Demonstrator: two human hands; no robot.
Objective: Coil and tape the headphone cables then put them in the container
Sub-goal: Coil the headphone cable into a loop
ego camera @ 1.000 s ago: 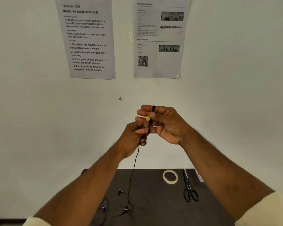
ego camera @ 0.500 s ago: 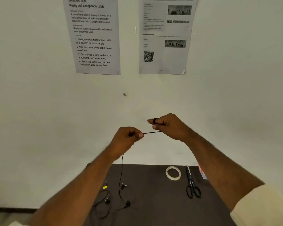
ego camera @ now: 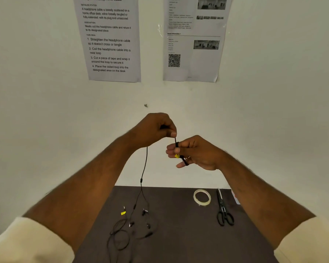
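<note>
Cable [ego camera: 144, 168] runs taut between both my hands, held up in front of the wall above the far edge of the dark table [ego camera: 179, 234]. My left hand [ego camera: 154, 130] pinches the black cord between thumb and curled fingers, and from under it the cord hangs down to the table. My right hand [ego camera: 194, 152], just beside and a little lower, has the cord looped round its fingers, with a small yellow tag [ego camera: 177, 156] showing against them. Below, I see earbuds [ego camera: 144, 212] and a second cable [ego camera: 120, 234] lying in loose loops on the table, another yellow tag [ego camera: 123, 213] among them. A tape roll [ego camera: 202, 197] lies flat to the right, scissors [ego camera: 223, 209] just beside it, blades pointing at the wall.
</note>
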